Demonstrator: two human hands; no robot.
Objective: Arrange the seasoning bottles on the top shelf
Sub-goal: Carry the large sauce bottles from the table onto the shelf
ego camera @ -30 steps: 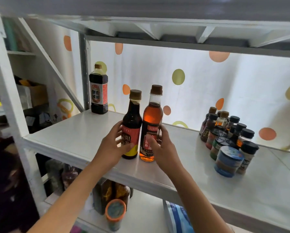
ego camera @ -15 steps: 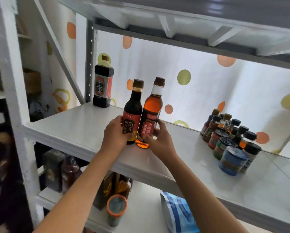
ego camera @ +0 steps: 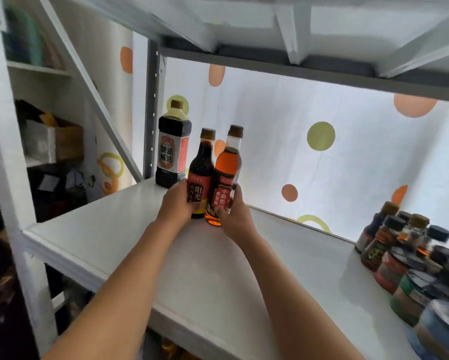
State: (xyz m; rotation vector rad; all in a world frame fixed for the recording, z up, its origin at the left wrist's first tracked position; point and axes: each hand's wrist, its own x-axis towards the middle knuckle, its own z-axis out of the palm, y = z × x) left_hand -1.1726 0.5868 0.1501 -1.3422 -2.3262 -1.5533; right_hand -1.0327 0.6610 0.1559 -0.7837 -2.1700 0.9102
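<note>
Hands grip brown-capped bottles: left hand [ego camera: 175,203] dark bottle [ego camera: 201,175], right hand [ego camera: 235,216] amber bottle [ego camera: 227,175].

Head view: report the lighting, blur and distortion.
Head view: backlit by the bright spotted backdrop; the amber bottle glows, both hands stay sharp; the jar cluster at the right edge is smeared; wide-angle bending tilts the shelf.

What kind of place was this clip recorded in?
Probably a home pantry or storeroom: a white metal shelf holds a large soy sauce bottle and clustered seasoning jars, with a cardboard box on neighbouring racks.
</note>
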